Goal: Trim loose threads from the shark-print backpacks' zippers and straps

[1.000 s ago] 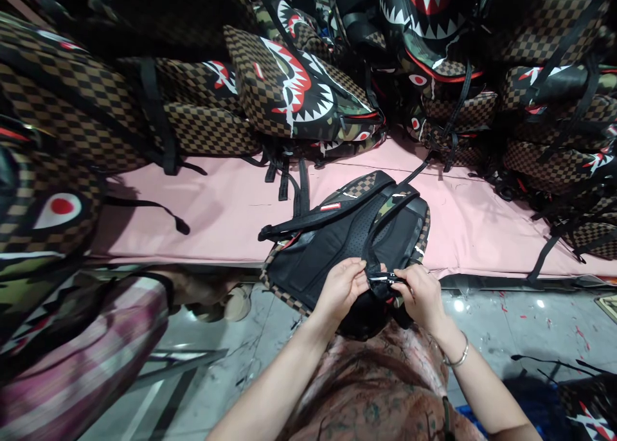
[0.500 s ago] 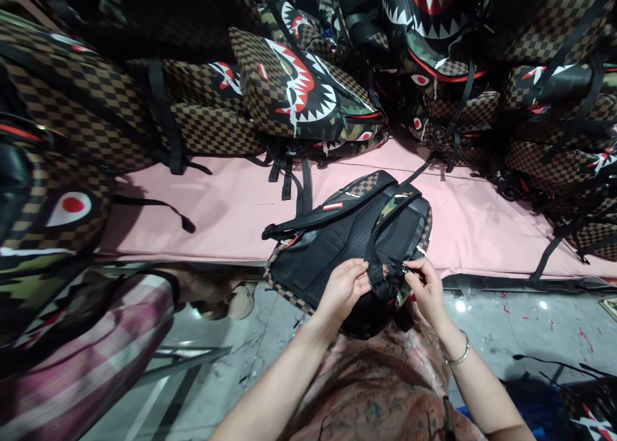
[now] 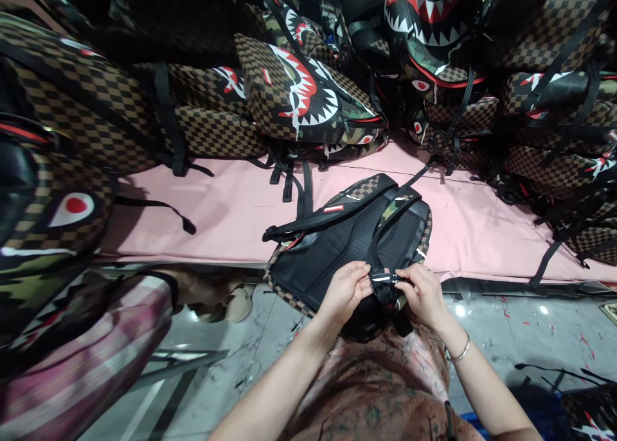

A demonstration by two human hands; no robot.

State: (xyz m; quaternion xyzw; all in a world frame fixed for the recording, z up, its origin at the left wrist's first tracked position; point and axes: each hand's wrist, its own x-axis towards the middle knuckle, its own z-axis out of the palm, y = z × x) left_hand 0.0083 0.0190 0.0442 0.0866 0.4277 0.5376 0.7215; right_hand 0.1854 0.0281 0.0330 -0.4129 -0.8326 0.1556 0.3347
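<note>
A backpack [image 3: 337,248] with a black padded back and brown checkered sides lies face down at the near edge of a pink table [image 3: 231,209], hanging partly over it. My left hand [image 3: 343,290] pinches the lower end of a shoulder strap [image 3: 383,280] from the left. My right hand [image 3: 423,293] pinches the same strap end from the right, where a thin white strip crosses it. Both hands are closed on the strap, close together.
Several checkered backpacks with shark-mouth prints [image 3: 299,94] are piled along the back and right of the table, and more crowd the left [image 3: 53,190]. Loose black straps [image 3: 294,184] trail onto the pink surface. Grey marble floor [image 3: 520,325] lies below.
My right hand had shifted up and right along the strap half a second ago; now it is back beside the left hand on the strap end. The backpack has barely moved.
</note>
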